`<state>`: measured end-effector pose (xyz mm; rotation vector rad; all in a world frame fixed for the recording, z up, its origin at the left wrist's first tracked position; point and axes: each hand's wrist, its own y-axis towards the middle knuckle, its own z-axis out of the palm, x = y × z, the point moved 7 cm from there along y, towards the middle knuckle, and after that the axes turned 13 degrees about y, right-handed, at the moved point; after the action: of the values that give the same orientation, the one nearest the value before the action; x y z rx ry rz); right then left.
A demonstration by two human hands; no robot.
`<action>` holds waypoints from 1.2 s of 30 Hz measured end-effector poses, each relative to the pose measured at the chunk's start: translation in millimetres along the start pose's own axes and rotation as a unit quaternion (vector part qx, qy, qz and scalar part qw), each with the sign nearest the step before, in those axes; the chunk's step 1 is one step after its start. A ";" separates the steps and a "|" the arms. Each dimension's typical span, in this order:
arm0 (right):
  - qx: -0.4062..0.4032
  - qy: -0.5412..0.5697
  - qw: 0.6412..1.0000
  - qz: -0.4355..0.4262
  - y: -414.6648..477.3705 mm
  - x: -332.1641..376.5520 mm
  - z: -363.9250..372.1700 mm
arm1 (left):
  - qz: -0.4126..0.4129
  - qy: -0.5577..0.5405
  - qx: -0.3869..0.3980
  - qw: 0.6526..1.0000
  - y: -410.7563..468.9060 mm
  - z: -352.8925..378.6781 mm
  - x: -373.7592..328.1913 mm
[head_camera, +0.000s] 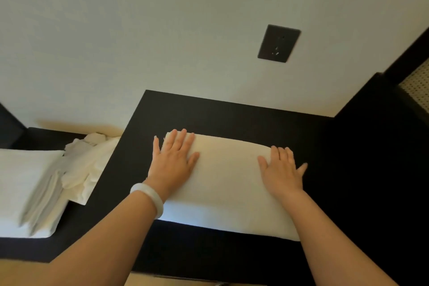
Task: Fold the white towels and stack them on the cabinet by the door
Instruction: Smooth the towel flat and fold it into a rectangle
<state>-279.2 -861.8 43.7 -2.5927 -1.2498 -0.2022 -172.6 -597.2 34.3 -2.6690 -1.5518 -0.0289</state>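
Observation:
A folded white towel lies flat on the black cabinet top. My left hand presses flat on the towel's left end, fingers straight and spread, with a white bangle on the wrist. On the towel's right end my right hand lies flat too, its little finger reaching past the edge onto the black surface. Lower at the left, a pile of unfolded white towels sits crumpled next to a stack of folded white towels.
A pale wall rises behind the cabinet with a dark socket plate on it. A black panel with woven cane stands at the right. The cabinet's front edge runs below my forearms.

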 end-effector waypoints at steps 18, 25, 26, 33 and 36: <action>0.028 0.031 0.941 -0.336 -57.2 233.7 75.7 | -0.212 -0.439 0.085 0.869 -112.9 4.4 78.3; 0.020 0.046 0.942 -0.331 -57.1 231.3 74.2 | -0.213 -0.460 0.111 0.855 -128.4 12.0 75.5; 0.020 0.045 0.942 -0.331 -56.9 231.5 74.1 | -0.209 -0.443 0.120 0.864 -127.8 11.2 75.4; 0.022 0.043 0.943 -0.329 -55.3 230.3 75.7 | -0.176 -0.494 0.126 0.842 -124.5 10.0 65.4; 0.025 0.041 0.940 -0.337 -56.7 228.8 73.7 | -0.188 -0.435 0.128 0.871 -117.1 3.0 65.6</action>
<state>-180.4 -635.5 36.1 -1.9891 -2.0298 -0.3883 -241.9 -482.3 38.5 -2.1929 -2.0397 1.4211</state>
